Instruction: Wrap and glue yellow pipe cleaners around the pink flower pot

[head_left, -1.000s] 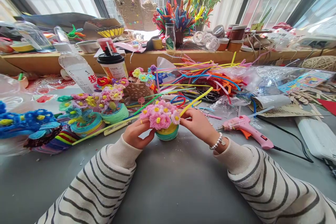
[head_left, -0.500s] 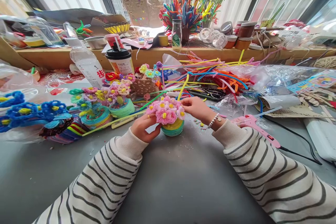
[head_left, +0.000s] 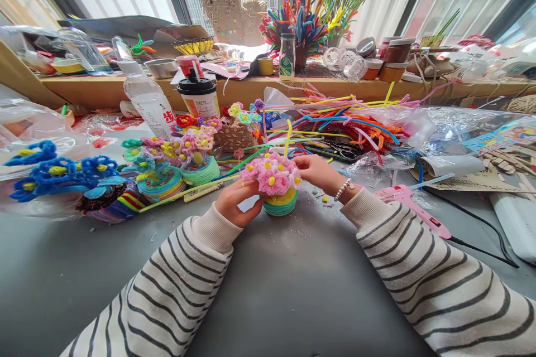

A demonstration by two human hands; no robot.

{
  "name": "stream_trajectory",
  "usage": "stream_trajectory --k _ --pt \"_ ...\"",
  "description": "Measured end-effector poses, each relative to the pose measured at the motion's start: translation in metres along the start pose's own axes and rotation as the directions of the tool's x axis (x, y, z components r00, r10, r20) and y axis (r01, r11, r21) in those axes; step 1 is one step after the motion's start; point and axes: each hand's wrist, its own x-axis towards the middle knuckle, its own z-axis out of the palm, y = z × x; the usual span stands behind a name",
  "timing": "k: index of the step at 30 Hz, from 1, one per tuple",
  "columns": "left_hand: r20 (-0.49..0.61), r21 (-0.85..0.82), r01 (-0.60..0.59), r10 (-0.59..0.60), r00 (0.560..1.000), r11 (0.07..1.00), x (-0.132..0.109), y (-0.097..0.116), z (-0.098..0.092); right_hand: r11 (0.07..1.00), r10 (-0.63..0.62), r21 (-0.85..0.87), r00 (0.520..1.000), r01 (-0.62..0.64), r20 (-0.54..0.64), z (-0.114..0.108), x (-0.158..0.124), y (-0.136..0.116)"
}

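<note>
A small pot of pink pipe-cleaner flowers (head_left: 274, 174) with yellow centres stands on the grey table, its wrapped side banded yellow and turquoise. From the left, my left hand (head_left: 238, 201) steadies it, fingers at the blossoms and thumb near the pot's side. My right hand (head_left: 320, 174), wearing a beaded bracelet, pinches at the flowers' right edge; its fingertips are partly hidden there. Just behind the blossoms, a yellow pipe cleaner (head_left: 288, 136) sticks up.
More flower pots stand to the left, including blue flowers (head_left: 58, 170) and a turquoise pot (head_left: 201, 172). Behind lie loose pipe cleaners (head_left: 347, 117) and scissors (head_left: 345, 149). A pink glue gun (head_left: 414, 209) with a black cord rests at right. A bottle (head_left: 148, 100) and cup (head_left: 199, 99) stand back left.
The view has turned slightly, so everything sits a little further right in the picture. Both hands stay at the pink flowers, with hardly any change in grip.
</note>
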Motion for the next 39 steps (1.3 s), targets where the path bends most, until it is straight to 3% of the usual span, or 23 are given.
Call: stream_trajectory --k 6,11,14,18,22,24,26,31,35,37,39 --pt "0.037 0.008 0.026 -0.026 0.999 1.000 0.000 0.004 0.000 0.996 0.073 0.054 0.990 -0.067 -0.117 -0.004 -0.020 -0.002" --pt "0.005 -0.015 0.043 -0.043 0.999 0.999 0.000 0.005 0.001 0.989 0.132 0.099 0.968 -0.114 -0.211 0.002 -0.051 -0.008" --pt "-0.034 -0.021 0.055 -0.055 0.998 0.998 0.001 0.007 0.003 0.983 0.119 0.171 0.951 -0.072 -0.284 0.010 -0.064 -0.008" --pt "-0.091 0.052 0.031 -0.026 0.996 0.998 0.001 0.011 0.007 0.981 -0.096 0.117 0.915 0.153 -0.392 0.025 -0.077 -0.001" --pt "-0.124 0.095 0.040 -0.028 0.992 0.995 -0.001 0.014 0.010 0.906 -0.424 -0.238 0.777 0.351 -0.465 0.035 -0.091 0.003" --pt "-0.121 0.103 0.065 -0.052 0.991 0.993 -0.002 0.016 0.011 0.791 -0.598 -0.431 0.700 0.435 -0.391 0.038 -0.098 0.003" --pt "-0.120 0.110 0.084 -0.071 0.990 0.990 -0.003 0.016 0.012 0.645 -0.729 -0.559 0.640 0.521 -0.245 0.041 -0.105 0.003" --pt "-0.119 0.072 0.075 -0.066 0.991 0.995 -0.004 0.017 0.014 0.310 -0.857 -0.676 0.504 0.669 0.105 0.051 -0.109 0.004" --pt "-0.118 0.063 0.066 -0.059 0.991 0.996 -0.003 0.017 0.015 0.259 -0.842 -0.701 0.511 0.664 0.173 0.054 -0.108 0.004" --pt "-0.130 0.079 0.055 -0.044 0.991 0.995 -0.003 0.017 0.015 0.289 -0.831 -0.722 0.539 0.628 0.136 0.050 -0.111 0.007" --pt "-0.143 0.094 0.044 -0.030 0.989 0.995 -0.004 0.017 0.015 0.351 -0.822 -0.765 0.568 0.540 0.024 0.037 -0.120 0.014"
